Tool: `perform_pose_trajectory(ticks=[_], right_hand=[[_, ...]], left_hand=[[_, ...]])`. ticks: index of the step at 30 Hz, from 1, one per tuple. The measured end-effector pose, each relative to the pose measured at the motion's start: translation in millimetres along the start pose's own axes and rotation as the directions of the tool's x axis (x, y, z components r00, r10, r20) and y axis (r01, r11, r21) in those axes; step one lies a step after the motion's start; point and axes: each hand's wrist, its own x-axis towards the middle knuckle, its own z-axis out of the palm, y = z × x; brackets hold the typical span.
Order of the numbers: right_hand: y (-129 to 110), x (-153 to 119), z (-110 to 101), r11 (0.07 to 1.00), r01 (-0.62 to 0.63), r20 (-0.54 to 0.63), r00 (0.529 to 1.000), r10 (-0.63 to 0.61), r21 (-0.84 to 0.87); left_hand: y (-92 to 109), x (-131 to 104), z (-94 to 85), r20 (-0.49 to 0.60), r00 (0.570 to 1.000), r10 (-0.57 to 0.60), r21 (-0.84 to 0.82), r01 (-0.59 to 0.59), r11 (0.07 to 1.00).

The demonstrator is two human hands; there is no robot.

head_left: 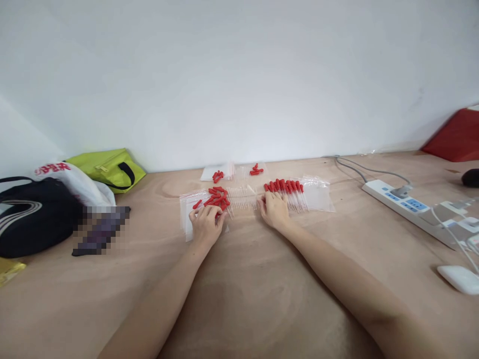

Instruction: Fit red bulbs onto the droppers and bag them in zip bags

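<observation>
My left hand (205, 224) rests at the near side of a loose pile of red rubber bulbs (217, 195), its fingers curled; red shows between thumb and forefinger. The pile lies on clear zip bags (187, 209). A row of thin clear tubes (241, 200) lies between my two hands. At the right end of that row is my right hand (275, 210), fingers bent together, with whatever they hold hidden. Just beyond it, droppers with red bulbs on clear tubes (290, 187) lie side by side on another clear bag (318, 194).
Behind, two small bags hold a few red bulbs (217, 176). On the right are a white power strip (407, 207) with grey cable and a white charger-like object (459, 279). Leftward sit a black bag (37, 219), a white plastic bag (78, 184) and a yellow-green pouch (108, 167).
</observation>
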Motion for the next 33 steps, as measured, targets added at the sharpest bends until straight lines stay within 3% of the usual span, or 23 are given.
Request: perform_pose_trajectory(ticks=[4,7,13,25,33], right_hand=[[17.5,-26.4,-9.9,0.946,0.275,0.004,0.960,-0.280,0.170],[27.1,-41.1,-18.7,0.898,0.363,-0.020,0.929,-0.370,0.251],[26.8,-49.7,-27.2,0.868,0.399,-0.038,0.913,-0.407,0.297],[28.8,-48.0,-21.7,0.833,0.442,0.031,0.878,-0.478,0.334],[25.8,-46.9,-23.9,0.840,0.440,-0.002,0.886,-0.464,0.318]], left_hand=[[10.2,-6.0,-3.8,-0.001,0.997,0.076,-0.092,-0.076,0.993],[22.2,-10.3,-5.9,0.049,0.990,0.132,-0.155,-0.123,0.980],[32.7,-14.0,-9.3,0.113,0.977,0.180,-0.211,-0.153,0.965],[35.2,-13.0,-12.6,0.195,0.949,0.246,-0.297,-0.182,0.937],[36.7,-11.7,-12.5,0.173,0.942,0.288,-0.353,-0.214,0.911]])
